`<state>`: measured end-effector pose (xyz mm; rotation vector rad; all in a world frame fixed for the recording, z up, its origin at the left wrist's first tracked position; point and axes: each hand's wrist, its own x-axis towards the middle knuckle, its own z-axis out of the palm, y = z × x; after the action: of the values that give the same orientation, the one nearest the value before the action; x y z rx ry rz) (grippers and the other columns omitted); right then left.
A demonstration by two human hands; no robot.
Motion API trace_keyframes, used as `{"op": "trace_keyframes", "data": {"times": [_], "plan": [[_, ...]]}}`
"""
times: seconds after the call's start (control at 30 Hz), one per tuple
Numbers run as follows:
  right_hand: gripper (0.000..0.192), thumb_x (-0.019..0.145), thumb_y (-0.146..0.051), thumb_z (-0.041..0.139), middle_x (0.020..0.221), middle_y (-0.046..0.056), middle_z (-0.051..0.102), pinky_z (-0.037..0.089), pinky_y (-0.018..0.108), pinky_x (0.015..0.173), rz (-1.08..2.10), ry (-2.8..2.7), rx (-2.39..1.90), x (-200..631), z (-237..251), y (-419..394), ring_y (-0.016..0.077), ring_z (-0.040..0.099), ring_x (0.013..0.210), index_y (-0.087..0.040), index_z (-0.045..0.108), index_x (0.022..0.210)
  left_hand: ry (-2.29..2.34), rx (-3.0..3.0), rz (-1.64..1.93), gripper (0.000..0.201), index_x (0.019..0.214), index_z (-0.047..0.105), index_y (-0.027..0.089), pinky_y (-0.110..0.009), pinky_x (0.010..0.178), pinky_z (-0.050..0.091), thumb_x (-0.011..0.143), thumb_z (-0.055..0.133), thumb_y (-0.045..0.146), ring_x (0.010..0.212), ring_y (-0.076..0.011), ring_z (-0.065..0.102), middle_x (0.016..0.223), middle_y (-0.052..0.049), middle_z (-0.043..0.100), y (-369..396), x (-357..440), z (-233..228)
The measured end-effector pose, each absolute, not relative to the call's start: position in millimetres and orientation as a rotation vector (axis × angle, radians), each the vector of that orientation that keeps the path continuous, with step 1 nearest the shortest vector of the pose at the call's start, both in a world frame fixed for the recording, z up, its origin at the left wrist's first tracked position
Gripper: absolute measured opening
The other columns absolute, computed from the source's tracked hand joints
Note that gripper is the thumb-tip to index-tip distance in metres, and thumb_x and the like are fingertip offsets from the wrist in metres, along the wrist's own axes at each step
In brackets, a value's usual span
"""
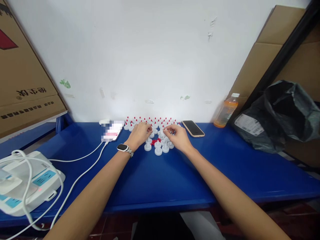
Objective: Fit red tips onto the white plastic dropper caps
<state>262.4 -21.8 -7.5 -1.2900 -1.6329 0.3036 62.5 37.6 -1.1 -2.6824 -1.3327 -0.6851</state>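
Many white nozzle caps stand on the blue table between and beyond my hands. Those at the back carry small red tips (160,119); the nearer white nozzle caps (158,151) have bare tops. A small pile of loose red tips (153,142) lies among the nearer ones. My left hand (142,133) is over the left side of the group, its thumb and fingers pinched together. On the right side, my right hand (178,136) is also closed in a pinch, close above the white caps. Whatever the fingertips hold is too small to make out.
A lit phone (115,130) on a cable lies left, a dark phone (193,128) right. An orange drink bottle (226,111) and a grey plastic bag (265,116) stand farther right. A white power strip (37,186) with looping cables occupies the left of the blue table (160,186).
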Motion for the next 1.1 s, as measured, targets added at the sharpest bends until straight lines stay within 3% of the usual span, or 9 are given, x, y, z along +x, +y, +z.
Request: {"op": "trace_keyframes", "data": {"times": [0.2,0.33,0.53,0.8,1.1], "plan": [[0.014,0.083,-0.025,0.062,0.078,0.003,0.073,0.045,0.029,0.069,0.288,-1.729,-1.323,256,-4,-4,0.0168,0.061,0.072,-0.018,0.074,0.084,-1.443,-2.597,-0.667,0.016,0.09,0.066,0.016,-0.04,0.086,0.044,0.093,0.055,0.026,0.098,-0.0281,0.059,0.096,-0.011,0.066,38,61,-6],[0.016,0.086,-0.023,0.059,0.081,0.003,0.074,0.044,0.03,0.069,0.234,-1.861,-1.324,253,-1,7,0.0172,0.062,0.071,-0.019,0.073,0.08,-1.375,-2.665,-0.837,0.021,0.102,0.065,0.016,-0.039,0.088,0.044,0.095,0.052,0.031,0.101,-0.0267,0.058,0.1,-0.011,0.064,35,52,-4],[0.014,0.087,-0.024,0.06,0.084,0.004,0.073,0.046,0.03,0.073,0.253,-1.778,-1.191,246,1,-7,0.0176,0.063,0.077,-0.019,0.073,0.084,-1.194,-3.062,-0.944,0.021,0.097,0.068,0.02,-0.028,0.069,0.044,0.093,0.054,0.035,0.074,-0.0155,0.058,0.083,-0.002,0.065,12,30,2],[0.014,0.09,-0.022,0.059,0.083,0.002,0.071,0.044,0.032,0.079,0.318,-2.05,-1.01,235,-2,-43,0.0167,0.061,0.081,-0.021,0.073,0.086,-1.301,-3.249,-0.839,0.016,0.09,0.07,0.017,-0.024,0.065,0.043,0.086,0.06,0.029,0.069,-0.0129,0.057,0.078,-0.001,0.067,1,21,-1],[0.014,0.091,-0.028,0.061,0.089,0.004,0.067,0.032,0.04,0.087,0.112,-2.343,-1.125,230,-9,-44,0.0213,0.053,0.093,-0.025,0.075,0.09,-1.506,-3.261,-0.823,0.018,0.084,0.069,0.016,-0.023,0.06,0.043,0.084,0.061,0.032,0.065,-0.0131,0.059,0.07,-0.002,0.066,5,15,-1]]}}
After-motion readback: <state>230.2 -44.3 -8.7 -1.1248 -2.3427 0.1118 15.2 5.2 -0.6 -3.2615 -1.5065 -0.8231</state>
